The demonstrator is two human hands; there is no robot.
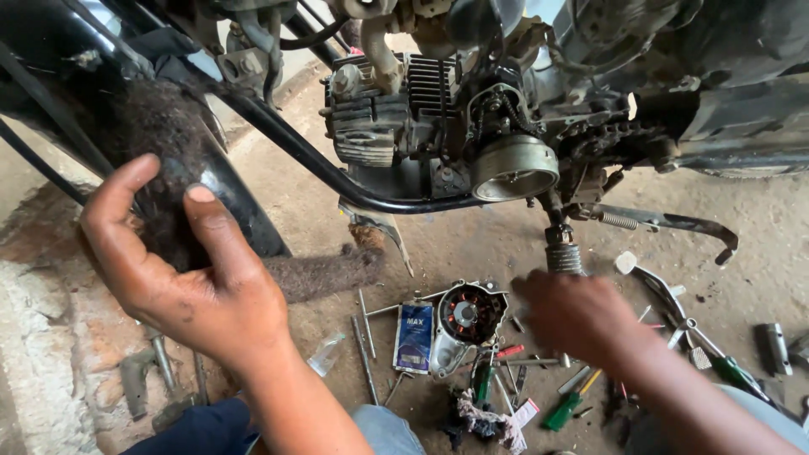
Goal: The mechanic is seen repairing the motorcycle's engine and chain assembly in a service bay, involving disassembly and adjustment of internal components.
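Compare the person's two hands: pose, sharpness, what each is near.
The left hand is raised, fingers spread, resting against the black tyre; the right hand is lower, reaching over the tools on the ground beside the engine cover. The left hand is sharp; the right hand is motion-blurred. Both hands are bare and hold nothing visible.

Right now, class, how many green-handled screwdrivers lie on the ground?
3. One lies below the round engine cover, one beneath the right hand, and one farther right. Others may be hidden under the arm.
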